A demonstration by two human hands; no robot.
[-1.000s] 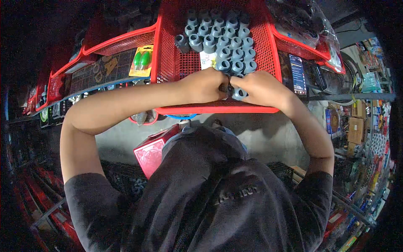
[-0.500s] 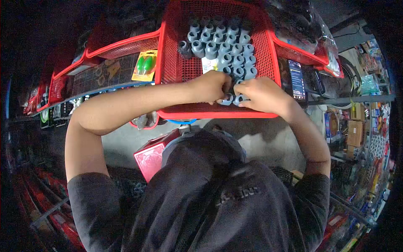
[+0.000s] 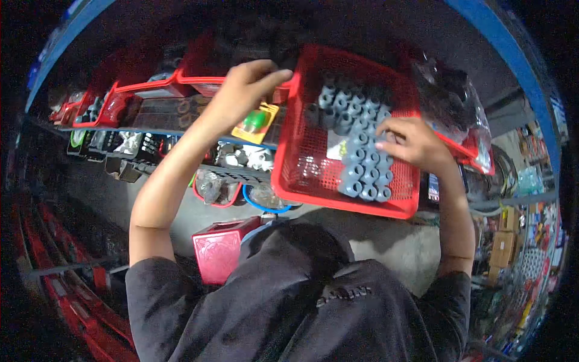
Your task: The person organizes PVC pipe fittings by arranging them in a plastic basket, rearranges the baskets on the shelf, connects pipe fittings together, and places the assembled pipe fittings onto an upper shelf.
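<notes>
Where the right hand [image 3: 415, 143] reaches, grey fittings [image 3: 363, 155] are partly hidden

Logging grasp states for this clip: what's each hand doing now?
Left hand: open, holding nothing visible.
Right hand: partly open over the grey plastic pipe fittings; contact can't be told.

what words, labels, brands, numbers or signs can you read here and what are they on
None can be read for certain.
Black shirt: raised lettering, too blurred.
Paper slip in the red basket: marks unclear.
Phone screen: too small.
Yellow card pack: nothing legible.
Shelf goods at right: too small.
</notes>
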